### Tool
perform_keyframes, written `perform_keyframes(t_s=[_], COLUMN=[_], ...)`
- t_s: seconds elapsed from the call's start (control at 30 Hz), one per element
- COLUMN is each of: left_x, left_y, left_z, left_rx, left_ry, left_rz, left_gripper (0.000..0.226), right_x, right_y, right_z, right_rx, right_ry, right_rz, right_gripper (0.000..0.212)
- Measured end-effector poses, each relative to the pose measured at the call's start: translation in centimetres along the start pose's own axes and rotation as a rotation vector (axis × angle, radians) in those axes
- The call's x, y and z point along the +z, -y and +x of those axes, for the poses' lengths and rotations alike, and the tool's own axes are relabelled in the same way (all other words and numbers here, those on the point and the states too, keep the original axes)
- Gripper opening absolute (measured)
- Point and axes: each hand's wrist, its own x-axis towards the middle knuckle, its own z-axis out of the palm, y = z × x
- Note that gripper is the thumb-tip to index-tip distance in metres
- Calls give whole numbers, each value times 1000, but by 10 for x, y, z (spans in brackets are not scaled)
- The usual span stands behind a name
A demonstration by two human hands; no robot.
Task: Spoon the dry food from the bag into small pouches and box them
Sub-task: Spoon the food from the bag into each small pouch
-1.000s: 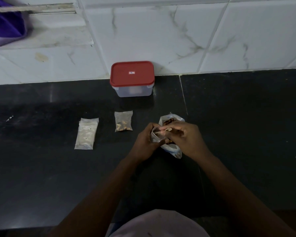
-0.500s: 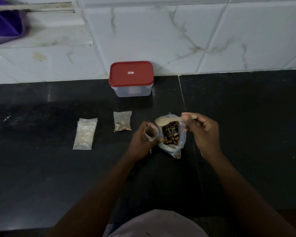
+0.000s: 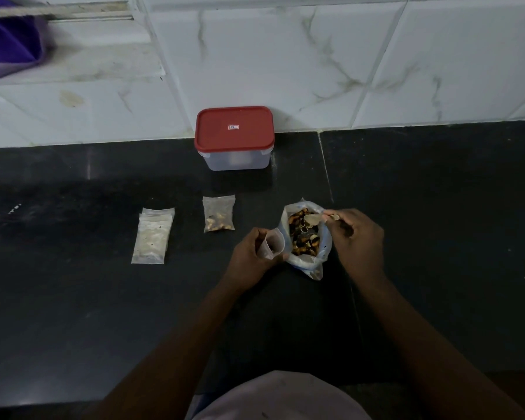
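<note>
Bag of dry food (image 3: 306, 237) open on dark counter (image 3: 103, 313), spoon (image 3: 314, 220) dipped into its mouth, pinched by right hand (image 3: 356, 237). Left hand (image 3: 252, 253) gripping open pouch (image 3: 272, 243) just beside bag. Filled pouch (image 3: 219, 213), empty pouches (image 3: 152, 237) left; red-lidded box (image 3: 235, 137) at wall.
</note>
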Motion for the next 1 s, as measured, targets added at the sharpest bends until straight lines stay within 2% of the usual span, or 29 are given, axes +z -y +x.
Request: perform_keyframes(t_s=[0.1,0.2,0.47,0.57,0.87,0.93,1.0], left_x=[0,1,2,3,5,6,6], left_y=[0,1,-4,-4,-1,1,2], left_z=[1,2,1,3,9,11,12], left_rx=[-8,-6,-17,-32,-56,-55,-54], left_ry=[8,19,37,53,81,90,99], left_rz=[5,10,28,15,-5,2,8], left_gripper=[50,52,45,46,48,47,47], right_x=[7,11,15,21,6,8,12], right_y=[-4,-3,-4,-1,-10,-6,-3], right_z=[-5,-7,-2,-3,-2,-3,-2], right_rx=[-21,0,231,297,202,264,399], right_ry=[55,41,-51,-35,18,58,115], right_rz=[-24,-20,59,95,-12,23,81], right_gripper=[19,17,15,15,15,15,19])
